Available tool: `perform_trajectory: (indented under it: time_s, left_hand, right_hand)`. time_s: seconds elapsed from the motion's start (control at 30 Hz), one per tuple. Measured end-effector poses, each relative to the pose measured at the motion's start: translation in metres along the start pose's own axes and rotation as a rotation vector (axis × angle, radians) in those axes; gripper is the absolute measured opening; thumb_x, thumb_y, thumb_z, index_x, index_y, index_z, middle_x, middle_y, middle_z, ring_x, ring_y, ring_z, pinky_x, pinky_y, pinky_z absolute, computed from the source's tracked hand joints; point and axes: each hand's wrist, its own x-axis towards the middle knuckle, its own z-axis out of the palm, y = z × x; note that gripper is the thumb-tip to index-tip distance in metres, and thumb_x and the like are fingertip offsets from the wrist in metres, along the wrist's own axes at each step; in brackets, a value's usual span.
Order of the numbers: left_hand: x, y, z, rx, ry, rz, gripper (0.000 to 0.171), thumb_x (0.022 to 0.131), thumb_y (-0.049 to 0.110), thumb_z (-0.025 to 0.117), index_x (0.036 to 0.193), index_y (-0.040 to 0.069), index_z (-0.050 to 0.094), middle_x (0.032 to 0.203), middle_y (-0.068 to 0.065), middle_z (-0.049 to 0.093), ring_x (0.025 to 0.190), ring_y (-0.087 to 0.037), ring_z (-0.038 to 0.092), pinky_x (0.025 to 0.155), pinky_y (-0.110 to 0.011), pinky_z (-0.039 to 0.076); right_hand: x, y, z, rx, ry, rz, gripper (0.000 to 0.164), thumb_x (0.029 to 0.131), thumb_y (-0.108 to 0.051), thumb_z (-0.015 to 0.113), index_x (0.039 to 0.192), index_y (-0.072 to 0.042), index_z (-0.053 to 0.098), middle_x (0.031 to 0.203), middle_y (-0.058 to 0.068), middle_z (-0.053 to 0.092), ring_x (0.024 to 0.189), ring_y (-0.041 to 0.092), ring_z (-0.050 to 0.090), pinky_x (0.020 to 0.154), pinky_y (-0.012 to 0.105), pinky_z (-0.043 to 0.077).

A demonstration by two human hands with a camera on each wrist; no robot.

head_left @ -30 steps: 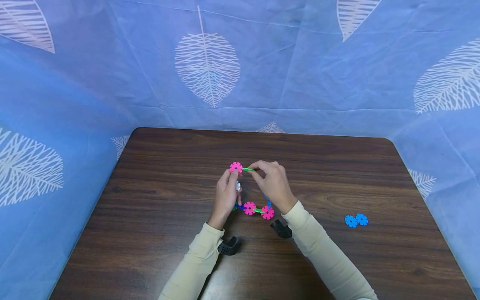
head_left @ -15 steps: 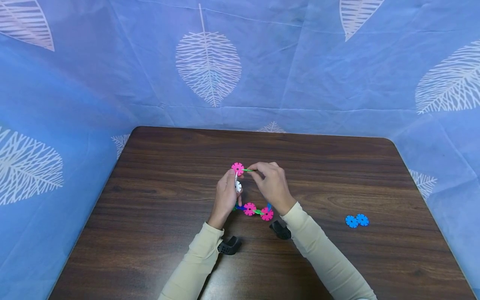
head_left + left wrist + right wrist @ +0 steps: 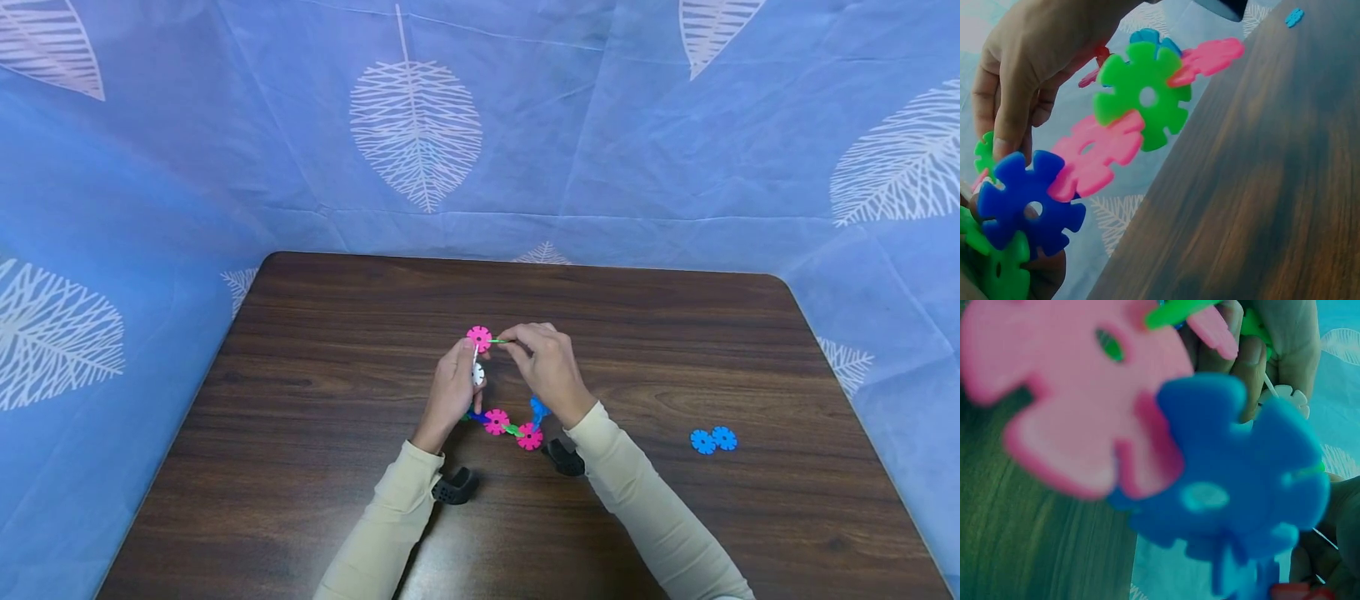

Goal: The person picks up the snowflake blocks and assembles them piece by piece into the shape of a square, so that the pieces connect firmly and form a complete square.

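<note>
A chain of notched plastic snowflake discs hangs between both hands. My left hand (image 3: 452,387) holds it near a white disc (image 3: 478,374), its thumb against the upper pink disc (image 3: 479,338). Edge-on beside that pink disc is a green disc (image 3: 498,341), pinched between thumb and forefinger of my right hand (image 3: 551,362). The two discs meet or overlap; how deeply cannot be seen. Lower down, the chain runs through a dark blue disc (image 3: 1007,194), a pink disc (image 3: 497,422), another green disc (image 3: 1122,94) and light blue discs (image 3: 539,408). Red pieces (image 3: 1294,591) show partly.
Two loose blue discs (image 3: 713,440) lie touching or overlapping on the right of the dark wooden table (image 3: 300,375). A blue leaf-print cloth (image 3: 525,125) stands behind and around it. Black wrist straps (image 3: 455,487) sit at both cuffs.
The upper pink disc has shifted slightly right towards the green one, with my left fingers. Below, the chain sways a little, and more light blue shows under my right hand.
</note>
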Motion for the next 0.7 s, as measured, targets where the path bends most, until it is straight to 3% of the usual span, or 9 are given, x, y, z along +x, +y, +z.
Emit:
perform_trajectory:
  time_s: [0.27, 0.5, 0.6, 0.7]
  left_hand:
    - [0.001, -0.001, 0.001, 0.011, -0.009, -0.006, 0.054, 0.105, 0.039, 0.023, 0.105, -0.006, 0.054, 0.052, 0.000, 0.041, 0.033, -0.011, 0.043, 0.034, -0.030, 0.042]
    - [-0.002, 0.003, -0.005, -0.002, 0.026, -0.002, 0.044, 0.106, 0.026, 0.023, 0.109, -0.005, 0.054, 0.054, -0.003, 0.043, 0.033, -0.011, 0.044, 0.035, -0.025, 0.040]
    - [-0.007, 0.016, -0.007, -0.029, 0.047, 0.002, 0.043, 0.106, 0.022, 0.023, 0.108, -0.008, 0.054, 0.053, -0.003, 0.043, 0.033, -0.010, 0.044, 0.035, -0.023, 0.039]
    - [-0.010, 0.023, -0.009, -0.056, 0.080, 0.017, 0.041, 0.106, 0.022, 0.026, 0.104, -0.009, 0.054, 0.051, -0.002, 0.042, 0.033, -0.009, 0.044, 0.035, -0.025, 0.041]
  right_hand:
    - [-0.002, -0.001, 0.003, -0.003, 0.013, 0.021, 0.009, 0.079, -0.005, 0.074, 0.087, -0.007, 0.071, 0.083, 0.006, 0.074, 0.061, 0.013, 0.063, 0.071, 0.034, 0.053]
    - [-0.001, 0.000, -0.006, -0.009, -0.045, 0.017, 0.022, 0.079, -0.013, 0.075, 0.100, -0.008, 0.072, 0.095, 0.007, 0.074, 0.078, 0.019, 0.070, 0.080, 0.037, 0.054]
    - [-0.003, 0.006, -0.021, -0.046, -0.018, 0.047, 0.027, 0.081, -0.015, 0.074, 0.107, -0.008, 0.071, 0.101, 0.009, 0.073, 0.054, 0.014, 0.059, 0.066, 0.034, 0.053]
    - [-0.010, 0.021, -0.045, -0.098, 0.040, 0.120, 0.026, 0.082, -0.015, 0.073, 0.107, -0.009, 0.071, 0.100, 0.010, 0.073, 0.038, 0.005, 0.031, 0.049, 0.026, 0.040]
